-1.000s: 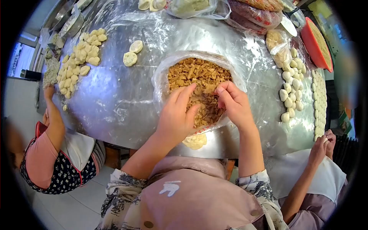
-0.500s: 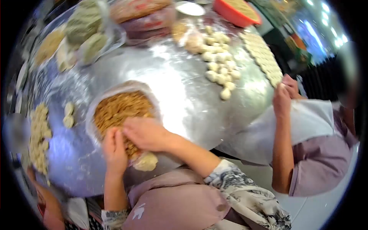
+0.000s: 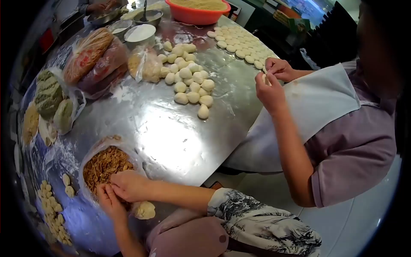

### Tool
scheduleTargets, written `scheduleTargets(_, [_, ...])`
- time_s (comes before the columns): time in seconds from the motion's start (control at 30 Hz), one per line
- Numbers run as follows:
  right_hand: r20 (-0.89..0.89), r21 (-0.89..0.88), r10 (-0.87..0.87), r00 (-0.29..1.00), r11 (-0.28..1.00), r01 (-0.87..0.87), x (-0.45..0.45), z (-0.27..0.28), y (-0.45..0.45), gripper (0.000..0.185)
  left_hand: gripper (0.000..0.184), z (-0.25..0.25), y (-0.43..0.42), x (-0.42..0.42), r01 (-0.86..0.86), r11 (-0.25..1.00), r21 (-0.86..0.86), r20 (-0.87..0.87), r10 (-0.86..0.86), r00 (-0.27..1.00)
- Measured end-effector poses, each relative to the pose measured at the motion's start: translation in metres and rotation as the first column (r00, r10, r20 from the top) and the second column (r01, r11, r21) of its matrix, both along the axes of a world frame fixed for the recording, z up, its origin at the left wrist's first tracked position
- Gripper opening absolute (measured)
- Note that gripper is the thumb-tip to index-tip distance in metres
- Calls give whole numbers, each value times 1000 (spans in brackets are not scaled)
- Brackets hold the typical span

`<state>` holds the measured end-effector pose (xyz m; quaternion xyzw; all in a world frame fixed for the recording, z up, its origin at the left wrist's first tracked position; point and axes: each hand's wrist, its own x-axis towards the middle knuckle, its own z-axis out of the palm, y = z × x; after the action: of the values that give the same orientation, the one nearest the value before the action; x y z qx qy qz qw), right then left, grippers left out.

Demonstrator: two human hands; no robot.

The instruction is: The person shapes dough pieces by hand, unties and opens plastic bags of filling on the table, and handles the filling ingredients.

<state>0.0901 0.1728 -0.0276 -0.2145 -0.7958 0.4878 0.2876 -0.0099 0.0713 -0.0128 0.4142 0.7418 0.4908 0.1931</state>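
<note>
A clear plastic bag (image 3: 140, 163) lies open on the metal table, full of brown chopped filling (image 3: 105, 166). Over the near side of the filling, my right hand (image 3: 130, 186) comes in from the right with its fingers closed together. My left hand (image 3: 111, 203) meets it from below, fingers also pressed together. Whatever lies between the fingertips is hidden. A flattened piece of pale dough (image 3: 145, 210) rests at the bag's near edge, just below my right hand.
On the metal table (image 3: 171, 137) are dough balls (image 3: 195, 81), small dough pieces (image 3: 53, 214), bagged bundles (image 3: 96, 60), green dough (image 3: 49, 96), a white powder bowl (image 3: 140, 34) and a red basin (image 3: 199, 10). At right, a co-worker's hands (image 3: 274, 79) pinch dough beside flat rounds (image 3: 242, 43).
The view has swung to the right, so the bag now appears lower left and the co-worker larger. My hands, apart over the filling a second ago, have come together.
</note>
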Motion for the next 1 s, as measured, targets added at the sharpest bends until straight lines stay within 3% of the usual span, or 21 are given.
scheduleTargets(0.1, [1,-27,-47,999,999,47,-2,0,0,21,22,5,6,2,-17,999,-40,-192,9,981])
scheduleTargets(0.2, [82,-41,-80,993,996,84,-1,8,1,18,24,9,12,3,-1,999,-36,-139,-4,990])
scheduleTargets(0.3, [262,-23,-76,962,996,85,-4,15,6,12,22,2,12,-3,-52,999,0,61,52,997])
scheduleTargets(0.37, [368,30,-52,928,999,44,-6,17,12,13,21,-2,9,-13,-123,990,65,29,121,992])
scheduleTargets(0.4, [379,43,-53,924,998,40,-5,16,15,15,21,-4,5,-15,-166,981,97,17,165,986])
scheduleTargets(0.47, [392,54,-5,920,998,-18,-8,7,17,22,20,0,3,-13,-169,985,28,170,162,972])
scheduleTargets(0.53, [362,53,61,930,995,-86,-7,20,17,41,20,0,-6,-14,-182,982,-45,240,188,952])
scheduleTargets(0.57, [298,212,85,951,965,-153,-9,12,13,39,21,-4,-8,-15,-175,981,-78,243,189,951])
scheduleTargets(0.6, [157,136,75,985,986,-96,-8,9,6,34,20,0,-9,-11,-181,982,-47,235,187,954])
scheduleTargets(0.63, [300,103,179,937,970,-219,-2,28,9,32,19,5,-8,-6,-181,983,-12,226,179,958])
scheduleTargets(0.7, [364,1,169,916,983,-181,-2,34,-1,27,15,14,-14,-9,-132,990,-52,-141,124,982])
scheduleTargets(0.73, [242,60,142,960,985,-161,-3,22,-8,24,13,19,-19,-10,-102,994,-39,-195,93,976])
scheduleTargets(0.77, [283,42,144,948,986,-162,-4,26,-8,21,11,21,-18,-11,-66,998,-23,-251,58,966])
scheduleTargets(0.87, [395,62,150,906,980,-189,-14,34,-17,22,9,19,-30,-21,-21,995,-101,-147,6,989])
scheduleTargets(1.0, [521,94,115,846,977,-191,-26,41,-33,23,8,6,-44,-37,-13,1000,5,-113,13,994])
